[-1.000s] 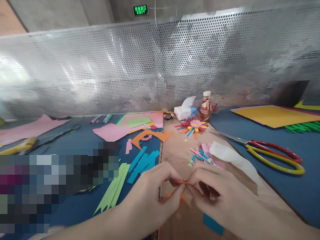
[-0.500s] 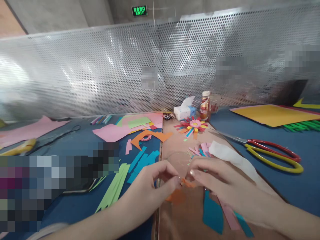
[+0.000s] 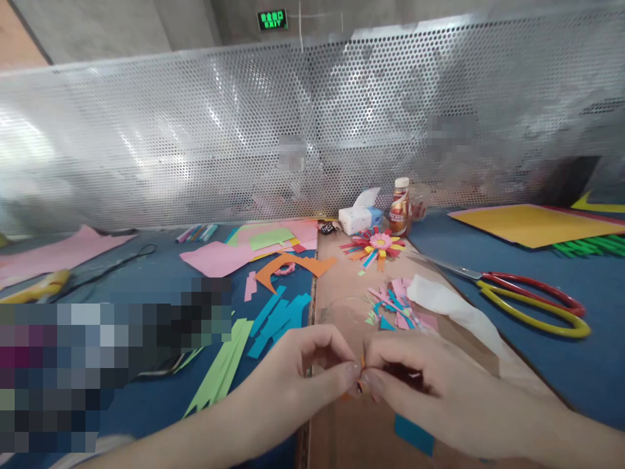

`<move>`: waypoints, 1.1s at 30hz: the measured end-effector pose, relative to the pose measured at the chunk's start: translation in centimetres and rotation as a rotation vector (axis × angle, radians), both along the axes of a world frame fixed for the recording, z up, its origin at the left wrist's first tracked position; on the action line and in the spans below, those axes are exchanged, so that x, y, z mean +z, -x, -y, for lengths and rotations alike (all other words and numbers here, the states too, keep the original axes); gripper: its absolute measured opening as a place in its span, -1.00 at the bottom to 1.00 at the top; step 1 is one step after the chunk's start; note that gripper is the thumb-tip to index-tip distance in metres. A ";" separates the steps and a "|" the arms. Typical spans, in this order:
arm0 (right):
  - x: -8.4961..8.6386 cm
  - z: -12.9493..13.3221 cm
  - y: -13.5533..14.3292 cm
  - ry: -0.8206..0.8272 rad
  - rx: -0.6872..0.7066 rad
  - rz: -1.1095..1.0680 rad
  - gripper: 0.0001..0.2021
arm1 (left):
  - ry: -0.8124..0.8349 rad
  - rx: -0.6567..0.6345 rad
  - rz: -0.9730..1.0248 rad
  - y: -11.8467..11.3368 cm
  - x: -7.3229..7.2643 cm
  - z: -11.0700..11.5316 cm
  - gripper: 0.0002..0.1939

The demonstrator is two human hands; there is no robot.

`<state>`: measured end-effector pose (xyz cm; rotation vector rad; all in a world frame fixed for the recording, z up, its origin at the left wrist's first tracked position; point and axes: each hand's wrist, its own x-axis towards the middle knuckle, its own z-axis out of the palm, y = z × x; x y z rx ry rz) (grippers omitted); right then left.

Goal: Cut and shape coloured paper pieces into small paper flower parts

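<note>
My left hand and my right hand meet at the fingertips over the brown board. Between them is a small orange paper piece, mostly hidden by the fingers; both hands pinch it. Part of a blue paper piece shows below my right hand. Just beyond the hands lies a pile of pink and blue scraps. Farther back sits a paper flower with many coloured petals. Blue strips and green strips lie to the left.
Red and yellow scissors lie right, beside crumpled white tissue. A tissue box and a bottle stand at the back. Orange paper and pink sheets lie left of the board. Yellow sheets are back right.
My hands have come closer together, fingertips now nearly touching around the orange piece. My right hand has moved down, uncovering more of the scrap pile and covering more of the blue paper.
</note>
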<state>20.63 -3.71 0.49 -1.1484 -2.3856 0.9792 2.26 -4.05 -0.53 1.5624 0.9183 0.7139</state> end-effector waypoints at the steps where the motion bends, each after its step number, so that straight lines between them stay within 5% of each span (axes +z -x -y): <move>1: 0.0 0.0 0.0 -0.017 0.012 -0.010 -0.80 | 0.012 -0.016 0.020 0.0 0.1 0.0 -0.91; 7: -0.3 0.1 0.4 -0.117 0.007 -0.086 -0.80 | 0.090 -0.057 0.108 -0.2 0.3 -0.2 -0.90; 15: 0.6 -1.0 -0.3 -0.040 -0.074 -0.074 -0.76 | 0.157 0.034 0.186 -0.1 0.3 -0.3 -0.90; 22: -0.1 -0.8 -0.1 -0.065 -0.055 -0.025 -0.80 | 0.098 0.058 0.131 -0.2 0.3 -0.3 -0.90; 27: -1.4 -0.7 -0.3 -0.390 0.009 0.008 -0.87 | 0.033 0.052 0.078 -0.1 0.4 -0.5 -0.92; 33: -1.8 -0.6 -0.7 -0.781 0.189 0.325 -0.86 | -0.025 0.016 -0.020 0.1 0.4 -0.7 -0.87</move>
